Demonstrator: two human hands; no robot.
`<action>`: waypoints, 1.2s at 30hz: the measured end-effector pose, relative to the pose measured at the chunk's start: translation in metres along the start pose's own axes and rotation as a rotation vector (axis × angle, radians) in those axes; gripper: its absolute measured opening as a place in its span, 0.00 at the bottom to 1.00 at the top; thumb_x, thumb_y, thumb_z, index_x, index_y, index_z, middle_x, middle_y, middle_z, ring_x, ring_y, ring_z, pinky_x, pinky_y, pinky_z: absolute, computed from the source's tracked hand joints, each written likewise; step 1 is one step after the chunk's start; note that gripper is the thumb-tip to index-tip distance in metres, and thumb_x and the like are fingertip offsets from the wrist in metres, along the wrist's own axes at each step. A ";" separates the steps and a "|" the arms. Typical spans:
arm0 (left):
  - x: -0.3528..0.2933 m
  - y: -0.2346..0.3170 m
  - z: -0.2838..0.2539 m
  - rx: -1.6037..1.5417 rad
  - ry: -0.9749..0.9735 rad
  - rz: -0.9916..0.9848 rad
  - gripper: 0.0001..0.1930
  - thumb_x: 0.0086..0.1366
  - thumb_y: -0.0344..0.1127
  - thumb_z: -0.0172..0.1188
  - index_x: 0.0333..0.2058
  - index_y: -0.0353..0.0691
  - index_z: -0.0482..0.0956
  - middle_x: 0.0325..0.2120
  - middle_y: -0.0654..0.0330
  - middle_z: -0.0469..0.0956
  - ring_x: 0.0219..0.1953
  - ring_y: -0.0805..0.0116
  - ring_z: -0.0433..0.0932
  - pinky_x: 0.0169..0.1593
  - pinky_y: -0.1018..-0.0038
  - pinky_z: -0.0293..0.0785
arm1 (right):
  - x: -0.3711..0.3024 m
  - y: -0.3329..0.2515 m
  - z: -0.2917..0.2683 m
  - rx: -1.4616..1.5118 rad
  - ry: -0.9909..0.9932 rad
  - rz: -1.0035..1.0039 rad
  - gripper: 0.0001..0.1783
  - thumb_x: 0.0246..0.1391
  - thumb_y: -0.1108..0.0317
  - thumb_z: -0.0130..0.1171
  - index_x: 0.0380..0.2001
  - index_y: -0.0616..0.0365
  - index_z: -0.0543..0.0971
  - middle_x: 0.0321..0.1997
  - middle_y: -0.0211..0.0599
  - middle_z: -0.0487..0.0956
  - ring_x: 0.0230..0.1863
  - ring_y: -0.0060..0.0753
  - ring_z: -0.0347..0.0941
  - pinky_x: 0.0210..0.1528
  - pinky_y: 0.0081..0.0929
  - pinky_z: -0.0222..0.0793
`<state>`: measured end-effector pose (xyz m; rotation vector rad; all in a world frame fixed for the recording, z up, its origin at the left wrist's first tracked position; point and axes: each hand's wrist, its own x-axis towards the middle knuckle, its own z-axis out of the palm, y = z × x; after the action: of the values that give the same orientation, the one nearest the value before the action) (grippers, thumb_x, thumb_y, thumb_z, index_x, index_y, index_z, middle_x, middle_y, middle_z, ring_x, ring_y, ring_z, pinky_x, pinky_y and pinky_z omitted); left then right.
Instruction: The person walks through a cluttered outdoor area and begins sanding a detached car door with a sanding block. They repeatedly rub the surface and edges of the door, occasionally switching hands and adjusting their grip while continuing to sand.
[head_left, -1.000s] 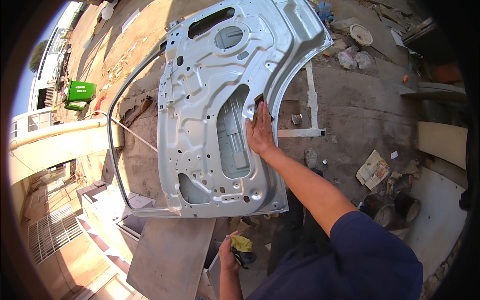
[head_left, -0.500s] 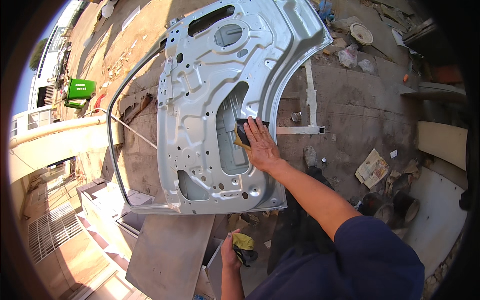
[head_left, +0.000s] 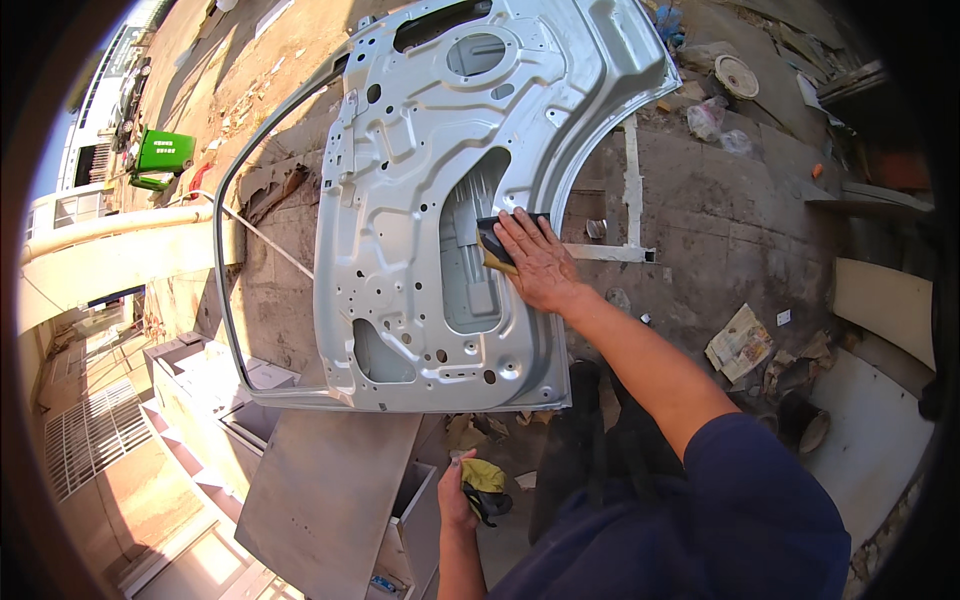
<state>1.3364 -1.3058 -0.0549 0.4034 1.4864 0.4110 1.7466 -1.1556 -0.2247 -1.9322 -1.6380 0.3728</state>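
A grey metal car door shell (head_left: 395, 235) with many holes and pressed ridges lies in front of me, its window frame to the left. My right hand (head_left: 540, 262) rests on it with fingers stretched flat over a folded piece of sandpaper (head_left: 497, 243), dark on one face and tan on the other. The sandpaper is pressed against the right rim of the door's long middle opening and partly overlaps that opening. Low in the view, my left hand (head_left: 458, 497) is closed around a crumpled yellow and black cloth bundle (head_left: 484, 478), away from the door.
A flat grey board (head_left: 325, 490) and white cabinet-like boxes (head_left: 205, 400) stand below the door. To the right, a pale metal frame (head_left: 632, 190), a newspaper sheet (head_left: 740, 343), plastic bags (head_left: 707, 118) and a round lid (head_left: 736, 76) lie on the ground. A green bin (head_left: 166, 151) stands far left.
My right hand and the sandpaper have slid slightly up and to the right along the opening's rim. The whole view has shifted a little. My left hand still holds the bundle.
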 end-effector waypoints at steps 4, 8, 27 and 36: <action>-0.003 0.004 0.016 -0.057 -0.018 -0.007 0.27 0.87 0.50 0.53 0.63 0.30 0.82 0.44 0.52 0.87 0.43 0.58 0.90 0.50 0.61 0.88 | 0.023 0.011 -0.007 -0.115 -0.013 0.091 0.45 0.74 0.54 0.62 0.86 0.55 0.60 0.93 0.40 0.53 0.93 0.50 0.44 0.92 0.56 0.41; -0.014 -0.014 -0.003 -0.123 0.039 0.012 0.26 0.87 0.49 0.54 0.63 0.30 0.83 0.44 0.53 0.87 0.43 0.60 0.89 0.49 0.63 0.88 | -0.124 -0.079 -0.005 -0.009 -0.375 -0.084 0.49 0.67 0.58 0.65 0.87 0.56 0.59 0.94 0.38 0.53 0.94 0.50 0.44 0.92 0.54 0.40; -0.059 -0.116 -0.018 -0.456 0.275 0.019 0.23 0.86 0.47 0.56 0.60 0.30 0.85 0.43 0.55 0.89 0.43 0.61 0.90 0.49 0.64 0.89 | -0.152 -0.089 -0.016 -0.083 -0.687 -0.601 0.47 0.65 0.61 0.62 0.86 0.55 0.62 0.93 0.40 0.56 0.93 0.46 0.47 0.92 0.53 0.42; -0.103 -0.219 0.018 -0.780 0.426 0.014 0.25 0.86 0.49 0.59 0.62 0.29 0.83 0.43 0.54 0.89 0.42 0.60 0.91 0.47 0.61 0.90 | -0.101 -0.046 -0.045 -0.186 -0.808 -0.977 0.42 0.69 0.60 0.58 0.84 0.55 0.66 0.92 0.39 0.59 0.93 0.45 0.49 0.91 0.53 0.42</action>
<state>1.3532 -1.5468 -0.0739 -0.3153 1.5917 1.0839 1.7130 -1.2599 -0.1770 -0.8562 -2.9574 0.6309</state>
